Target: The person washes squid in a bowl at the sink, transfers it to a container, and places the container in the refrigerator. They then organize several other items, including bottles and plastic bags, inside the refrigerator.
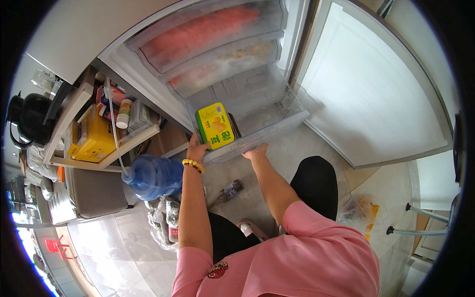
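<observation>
A clear plastic freezer drawer (259,134) is pulled out of the open freezer and tilts slightly. My left hand (196,149), with beaded bracelets on its wrist, grips the drawer's front left corner, thumb over the rim. Under the front edge, my right hand (256,151) holds the drawer from below, its fingers partly hidden. Inside, at the left end, lies a yellow box with a green side (216,126), which bears a picture of round food and writing. A dark flat object (234,125) sticks out beside the box.
Two filled drawers stay in the freezer above, the top one (200,37) holding red contents. The white door (374,85) stands open at right. At left are a shelf rack (135,143) and a blue water jug (156,176). A bottle (228,193) lies on the floor below.
</observation>
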`<state>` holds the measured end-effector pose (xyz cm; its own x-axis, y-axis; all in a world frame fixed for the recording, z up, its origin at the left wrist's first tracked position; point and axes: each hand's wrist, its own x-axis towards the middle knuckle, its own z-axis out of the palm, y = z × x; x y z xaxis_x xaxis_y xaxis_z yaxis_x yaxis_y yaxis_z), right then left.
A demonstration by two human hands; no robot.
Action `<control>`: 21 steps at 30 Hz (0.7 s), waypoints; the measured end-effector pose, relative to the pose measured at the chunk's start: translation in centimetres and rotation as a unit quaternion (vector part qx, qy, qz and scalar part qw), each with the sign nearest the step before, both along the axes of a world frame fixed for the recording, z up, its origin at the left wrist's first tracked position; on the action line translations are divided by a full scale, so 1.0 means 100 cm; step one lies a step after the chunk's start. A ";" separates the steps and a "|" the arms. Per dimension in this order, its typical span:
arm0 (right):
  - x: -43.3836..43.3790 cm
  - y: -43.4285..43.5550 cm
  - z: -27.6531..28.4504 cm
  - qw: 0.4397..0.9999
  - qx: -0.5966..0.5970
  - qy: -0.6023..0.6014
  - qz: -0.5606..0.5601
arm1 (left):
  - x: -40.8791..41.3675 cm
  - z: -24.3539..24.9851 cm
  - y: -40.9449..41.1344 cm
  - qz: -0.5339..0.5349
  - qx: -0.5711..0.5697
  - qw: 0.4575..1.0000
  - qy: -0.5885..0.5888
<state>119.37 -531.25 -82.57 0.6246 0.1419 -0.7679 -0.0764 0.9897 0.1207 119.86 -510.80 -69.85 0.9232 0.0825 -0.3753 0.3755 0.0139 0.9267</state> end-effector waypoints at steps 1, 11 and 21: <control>0.005 0.001 -0.001 1.000 0.001 -0.011 -0.005 | 0.001 -0.004 0.003 0.006 -0.012 1.000 -0.020; 0.003 -0.006 -0.024 1.000 -0.024 0.012 -0.006 | -0.004 0.002 -0.001 -0.025 -0.029 0.997 -0.067; 0.000 -0.001 0.018 0.995 0.017 -0.085 -0.044 | 0.017 0.024 0.003 -0.023 -0.054 0.998 -0.027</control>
